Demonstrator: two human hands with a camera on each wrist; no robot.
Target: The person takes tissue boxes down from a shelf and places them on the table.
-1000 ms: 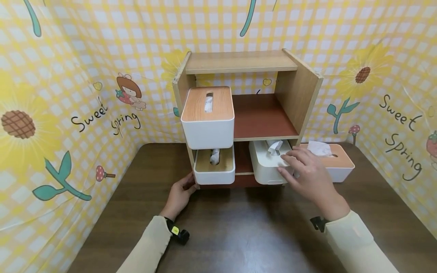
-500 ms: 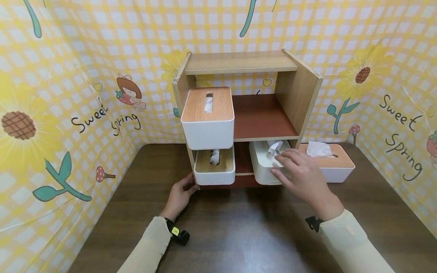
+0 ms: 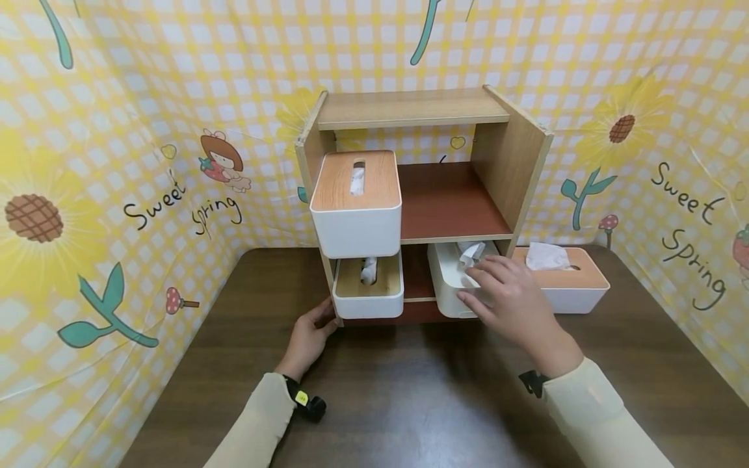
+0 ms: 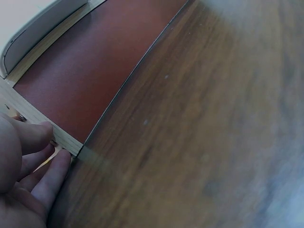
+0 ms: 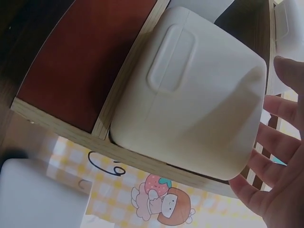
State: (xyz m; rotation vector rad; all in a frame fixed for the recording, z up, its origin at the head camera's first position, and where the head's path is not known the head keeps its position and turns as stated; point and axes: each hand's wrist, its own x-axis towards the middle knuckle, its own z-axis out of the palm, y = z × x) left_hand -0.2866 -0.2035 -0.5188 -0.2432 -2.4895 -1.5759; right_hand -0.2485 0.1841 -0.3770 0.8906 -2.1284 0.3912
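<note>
A small wooden shelf unit (image 3: 409, 107) stands on the table. My left hand (image 3: 306, 339) rests its fingers against the outer face of its left side panel, low at the front corner; the left wrist view shows the fingertips (image 4: 61, 159) right at that panel. On the lower shelf, at the right, is an all-white tissue box (image 3: 447, 289) with a tissue poking out of its lid. My right hand (image 3: 517, 305) reaches over the front of this box, fingers spread and extended. In the right wrist view those fingers (image 5: 273, 142) lie along the box's edge.
A tissue box with a wood lid (image 3: 355, 231) stands on the upper shelf at the left, jutting forward. Below it sits another with a recessed wood lid (image 3: 368, 307). A wood-topped tissue box (image 3: 579, 300) stands on the table (image 3: 374, 403) right of the unit.
My right hand has slid a little left across the front of the all-white tissue box. The left hand and the other boxes keep their places.
</note>
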